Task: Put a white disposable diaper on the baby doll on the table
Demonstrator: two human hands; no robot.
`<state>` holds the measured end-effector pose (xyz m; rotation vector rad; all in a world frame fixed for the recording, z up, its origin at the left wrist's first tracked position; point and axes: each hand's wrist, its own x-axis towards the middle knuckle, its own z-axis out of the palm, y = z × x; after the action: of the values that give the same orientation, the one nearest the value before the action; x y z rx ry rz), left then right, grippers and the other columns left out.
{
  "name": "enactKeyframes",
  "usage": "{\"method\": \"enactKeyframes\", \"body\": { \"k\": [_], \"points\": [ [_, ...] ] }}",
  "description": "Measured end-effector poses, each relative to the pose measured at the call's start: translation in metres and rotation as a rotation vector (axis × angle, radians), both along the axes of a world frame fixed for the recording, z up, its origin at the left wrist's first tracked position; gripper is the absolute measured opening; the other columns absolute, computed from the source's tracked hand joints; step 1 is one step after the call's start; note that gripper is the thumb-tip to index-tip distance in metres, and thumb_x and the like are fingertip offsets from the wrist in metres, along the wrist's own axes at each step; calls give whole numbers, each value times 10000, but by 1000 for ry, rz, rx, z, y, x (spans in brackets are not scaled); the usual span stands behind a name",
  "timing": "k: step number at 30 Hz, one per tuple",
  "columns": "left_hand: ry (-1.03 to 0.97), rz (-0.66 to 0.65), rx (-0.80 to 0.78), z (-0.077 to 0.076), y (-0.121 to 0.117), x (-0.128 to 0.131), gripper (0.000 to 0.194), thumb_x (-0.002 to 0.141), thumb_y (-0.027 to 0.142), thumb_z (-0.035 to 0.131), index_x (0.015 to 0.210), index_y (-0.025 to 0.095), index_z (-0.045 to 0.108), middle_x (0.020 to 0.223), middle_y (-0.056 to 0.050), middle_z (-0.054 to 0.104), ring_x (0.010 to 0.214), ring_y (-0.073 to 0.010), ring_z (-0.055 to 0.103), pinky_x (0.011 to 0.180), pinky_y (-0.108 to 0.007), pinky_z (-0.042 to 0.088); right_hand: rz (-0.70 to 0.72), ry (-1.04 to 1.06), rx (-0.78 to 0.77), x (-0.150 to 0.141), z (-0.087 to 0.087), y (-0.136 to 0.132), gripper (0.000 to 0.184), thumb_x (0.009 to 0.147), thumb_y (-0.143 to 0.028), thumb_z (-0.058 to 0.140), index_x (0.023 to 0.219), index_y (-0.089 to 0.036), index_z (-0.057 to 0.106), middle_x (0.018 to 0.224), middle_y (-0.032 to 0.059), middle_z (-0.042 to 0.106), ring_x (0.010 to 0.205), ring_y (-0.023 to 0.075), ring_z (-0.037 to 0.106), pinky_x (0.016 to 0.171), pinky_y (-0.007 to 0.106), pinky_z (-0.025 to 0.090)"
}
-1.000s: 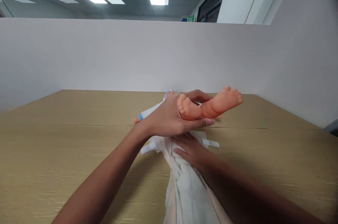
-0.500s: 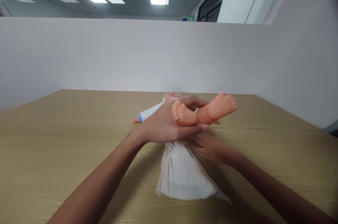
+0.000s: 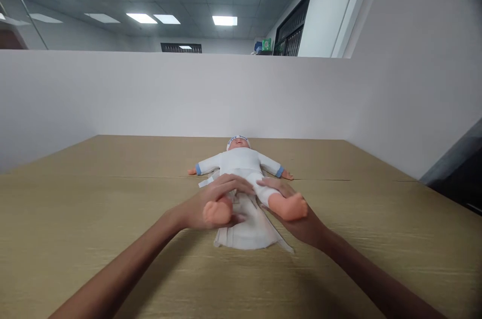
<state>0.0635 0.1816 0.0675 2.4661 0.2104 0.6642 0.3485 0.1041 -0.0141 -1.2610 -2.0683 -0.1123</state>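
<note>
A baby doll (image 3: pixel 240 159) in a white suit with blue cuffs lies on its back, head away from me, arms spread. My left hand (image 3: pixel 198 204) is closed round the doll's leg on the left, fingers over the top and thumb below; its bare foot (image 3: pixel 217 211) points at me. On the other side my right hand (image 3: pixel 307 228) wraps the second leg from outside, near the foot (image 3: pixel 289 206). Between and beneath the legs spreads a white diaper (image 3: pixel 246 233), its near edge flared towards me. A pale tab sticks out beside the doll's left-hand waist.
The doll lies on a wide brown tabletop (image 3: pixel 113 238) with a seam across it. A low white partition (image 3: pixel 169 93) rises behind, and a white wall (image 3: pixel 406 83) stands to the right. A dark object (image 3: pixel 459 173) is at the right edge.
Both legs were raised together in my left hand, with my right hand beneath at the diaper. Now the legs are lower and apart, one in each hand. The view has tilted upward.
</note>
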Motion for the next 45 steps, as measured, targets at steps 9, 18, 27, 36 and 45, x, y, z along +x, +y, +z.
{"method": "enactKeyframes", "body": {
  "k": [9,18,27,36,45],
  "points": [
    [228,3,195,-77,21,-63,678,898,330,785,1534,277,556,1640,-124,564,1586,-355,445,1309,-569,394,213,-284,-18,46,-51,-4,341,1104,-240,503,1358,-324,713,1604,52,609,1538,251,525,1208,456,516],
    [357,42,276,-66,11,-60,814,800,-6,623,1552,293,536,1708,-52,496,1645,-286,356,1318,-574,400,224,-289,-71,53,-47,-7,428,1080,-167,529,1434,-352,681,1642,33,574,1584,244,468,1245,453,503],
    [382,46,141,-57,6,-57,655,928,13,567,1514,303,600,1715,-29,485,1634,-272,382,1327,-526,409,282,-96,-305,59,-44,-5,389,1121,-205,494,1403,-368,708,1653,15,561,1588,224,462,1253,421,508],
    [420,358,90,-65,-32,-26,532,903,489,815,1315,222,610,1522,-138,619,1546,-390,448,1268,-575,440,114,-132,-330,17,-21,-33,434,994,-509,701,1339,-247,663,1652,127,540,1555,346,492,1236,521,512],
    [281,499,46,-67,-23,-12,191,1092,344,494,1059,248,656,1136,-71,722,1157,-321,601,1022,-501,515,-26,-206,-109,-6,-41,-22,396,1045,-155,471,1357,-238,699,1406,144,700,1342,323,643,1073,488,570]
  ]
}}
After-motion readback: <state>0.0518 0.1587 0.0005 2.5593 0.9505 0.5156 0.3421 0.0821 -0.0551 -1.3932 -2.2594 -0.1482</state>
